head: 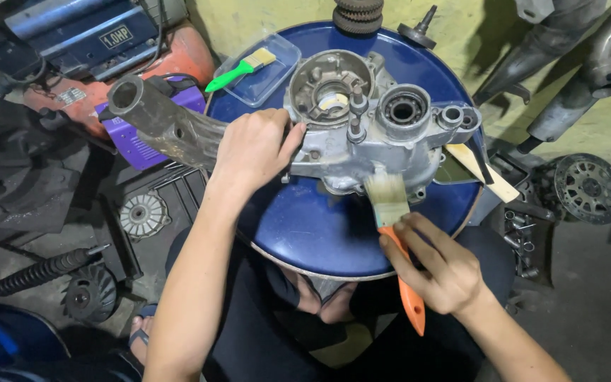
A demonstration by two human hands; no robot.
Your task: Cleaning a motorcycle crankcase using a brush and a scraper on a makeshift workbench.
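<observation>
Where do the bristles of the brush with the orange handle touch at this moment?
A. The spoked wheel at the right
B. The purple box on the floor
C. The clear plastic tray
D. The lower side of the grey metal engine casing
D: the right hand holds the orange-handled brush with its bristles against the lower edge of the engine casing, which the left hand steadies.

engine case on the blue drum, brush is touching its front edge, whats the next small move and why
Probably a short sweep of the brush along the lower front wall of the engine case. Its bristles already rest there, the right hand holds the orange handle, and the left hand steadies the case on the blue drum.
</observation>
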